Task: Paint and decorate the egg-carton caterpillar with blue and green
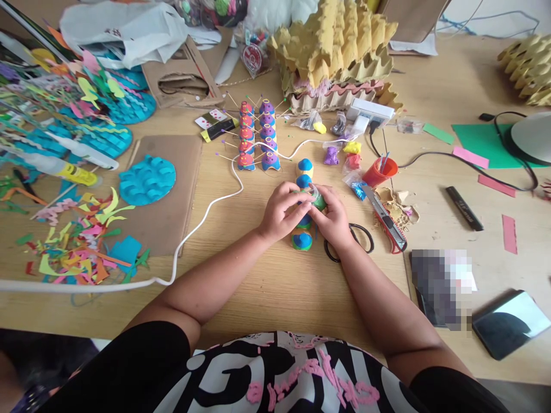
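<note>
My left hand [284, 211] and my right hand [332, 218] meet over the middle of the table, fingertips pinched around a small green-sided cup piece [319, 202] with a pale, shiny top. The fingers partly cover it, so its exact shape is hard to make out. Beneath and beside the hands runs a row of similar cups with blue tops; one blue-topped cup [305, 166] stands at the far end and another [302, 239] at the near end. Black-handled scissors [362, 236] lie by my right wrist, their blades hidden.
Finished-looking red cups [247, 140] and purple cups [267, 140] with pins stand behind. A white cable [210, 207] crosses the left side. To the right are a red cup [380, 171], a box cutter [385, 218] and a black marker [464, 208]. Paper scraps [81, 246] lie left.
</note>
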### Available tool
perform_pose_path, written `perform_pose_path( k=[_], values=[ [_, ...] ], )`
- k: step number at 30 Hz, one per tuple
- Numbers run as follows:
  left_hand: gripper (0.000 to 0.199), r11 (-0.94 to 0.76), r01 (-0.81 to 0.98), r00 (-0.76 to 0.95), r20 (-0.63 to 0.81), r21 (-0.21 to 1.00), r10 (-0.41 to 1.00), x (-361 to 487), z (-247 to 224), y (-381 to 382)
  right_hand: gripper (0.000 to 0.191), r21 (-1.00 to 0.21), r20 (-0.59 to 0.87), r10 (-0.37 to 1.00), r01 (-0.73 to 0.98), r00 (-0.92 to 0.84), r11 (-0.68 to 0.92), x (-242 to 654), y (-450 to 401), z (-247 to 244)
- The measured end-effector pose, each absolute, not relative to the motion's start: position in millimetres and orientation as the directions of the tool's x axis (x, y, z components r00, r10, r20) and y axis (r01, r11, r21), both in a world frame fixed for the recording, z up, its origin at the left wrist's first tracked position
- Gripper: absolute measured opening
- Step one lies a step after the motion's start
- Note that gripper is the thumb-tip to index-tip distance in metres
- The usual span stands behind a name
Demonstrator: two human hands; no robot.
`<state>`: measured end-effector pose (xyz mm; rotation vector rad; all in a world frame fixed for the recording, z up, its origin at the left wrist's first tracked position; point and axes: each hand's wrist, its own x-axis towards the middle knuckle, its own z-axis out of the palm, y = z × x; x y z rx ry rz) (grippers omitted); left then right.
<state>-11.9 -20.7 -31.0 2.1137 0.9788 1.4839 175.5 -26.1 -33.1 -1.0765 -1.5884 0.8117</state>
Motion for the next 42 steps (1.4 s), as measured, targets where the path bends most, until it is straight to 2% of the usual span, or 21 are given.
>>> perform_pose_path(
  k=[4, 10, 15, 21, 28, 35, 42],
  values=[
    [0.029, -0.718, 0.301, 0.139, 0.716, 0.627, 0.684, -13, -32, -21, 0.051, -0.913, 0.333, 0.939, 0.219, -0.082, 0.343, 175, -27, -34],
    [0.026, -0.671, 0.330, 0.018, 0.707, 0.664, 0.707, -12, -34, -20, 0.058, -0.942, 0.303, 0.952, 0.136, -0.048, 0.307, 174, -27, -40],
    [0.040, -0.641, 0.439, 0.068, 0.688, 0.629, 0.722, -9, -37, -19, 0.050, -0.952, 0.288, 0.957, 0.098, -0.041, 0.291, 174, -28, -42],
    [0.024, -0.644, 0.448, 0.063, 0.697, 0.620, 0.715, -8, -41, -17, 0.041, -0.973, 0.228, 0.973, 0.018, -0.024, 0.228, 173, -31, -39],
    [0.019, -0.691, 0.430, 0.089, 0.735, 0.581, 0.673, -9, -38, -16, 0.031, -0.942, 0.323, 0.945, 0.073, -0.050, 0.327, 175, -31, -36],
    [0.023, -0.622, 0.438, 0.097, 0.654, 0.648, 0.750, -7, -41, -16, 0.033, -0.944, 0.318, 0.948, 0.085, -0.019, 0.319, 175, -33, -35],
    [0.018, -0.668, 0.394, 0.093, 0.696, 0.631, 0.712, -8, -44, -14, 0.038, -0.947, 0.318, 0.948, 0.053, 0.007, 0.317, 173, -31, -38]
  ],
)
